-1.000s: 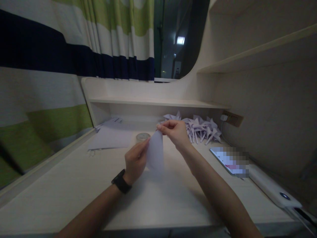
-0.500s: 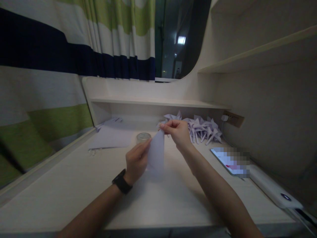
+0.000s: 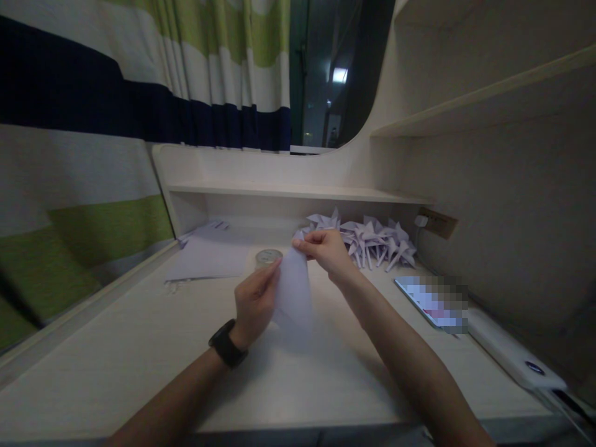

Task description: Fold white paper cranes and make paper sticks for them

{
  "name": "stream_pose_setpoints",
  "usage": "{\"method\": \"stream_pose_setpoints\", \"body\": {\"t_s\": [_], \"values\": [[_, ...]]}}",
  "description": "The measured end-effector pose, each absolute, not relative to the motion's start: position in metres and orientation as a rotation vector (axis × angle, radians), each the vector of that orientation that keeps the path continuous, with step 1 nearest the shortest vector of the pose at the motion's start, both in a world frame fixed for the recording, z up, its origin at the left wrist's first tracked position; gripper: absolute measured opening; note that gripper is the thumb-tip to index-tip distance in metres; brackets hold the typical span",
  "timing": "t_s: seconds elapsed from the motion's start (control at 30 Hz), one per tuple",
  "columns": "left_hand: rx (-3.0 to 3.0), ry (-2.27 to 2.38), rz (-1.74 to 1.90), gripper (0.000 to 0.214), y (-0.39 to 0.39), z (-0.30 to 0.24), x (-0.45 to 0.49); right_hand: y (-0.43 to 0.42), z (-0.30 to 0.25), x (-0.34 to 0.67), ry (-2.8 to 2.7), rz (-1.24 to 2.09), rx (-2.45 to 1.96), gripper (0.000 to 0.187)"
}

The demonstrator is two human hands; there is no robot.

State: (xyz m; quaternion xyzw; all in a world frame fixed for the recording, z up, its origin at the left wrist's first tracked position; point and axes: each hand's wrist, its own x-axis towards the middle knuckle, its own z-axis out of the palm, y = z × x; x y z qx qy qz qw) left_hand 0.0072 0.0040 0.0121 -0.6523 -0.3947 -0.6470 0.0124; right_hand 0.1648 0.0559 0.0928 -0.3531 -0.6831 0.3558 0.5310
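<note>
Between my two hands a sheet of white paper is held up above the desk, its lower part blurred. My left hand, with a black watch on the wrist, pinches the paper's left edge. The fingers of my right hand are closed on its top corner. Just behind my left hand lies a roll of clear tape. Folded white paper pinwheels are heaped behind my right hand.
A stack of white paper lies at the back left, with small white bits by its front edge. On the right are a lit phone and a long white power strip or similar device. A low shelf spans the back of the desk.
My right hand has shifted slightly left and down with the paper's top corner. The sheet's lower end has swung a little to the right. My left hand has barely moved.
</note>
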Motion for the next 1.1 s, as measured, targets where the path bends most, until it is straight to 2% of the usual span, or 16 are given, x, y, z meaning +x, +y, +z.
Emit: {"method": "stream_pose_setpoints", "body": {"t_s": [0.27, 0.47, 0.87, 1.1], "values": [[-2.060, -1.327, -2.092, 0.025, 0.002, 0.013, 0.010, 0.055, 0.095, 0.160, -1.434, 0.997, -0.875, 0.034], [-2.054, -1.457, -2.053, 0.027, 0.008, 0.011, 0.009, 0.063, 0.083, 0.159, -1.625, 1.024, -0.984, 0.040], [-2.101, -1.671, -2.119, 0.026, 0.009, 0.011, 0.014, 0.068, 0.071, 0.164, -1.409, 1.238, -1.055, 0.027], [-2.111, -1.705, -2.152, 0.025, 0.010, 0.008, 0.017, 0.063, 0.052, 0.169, -1.357, 1.228, -1.064, 0.032]]}}
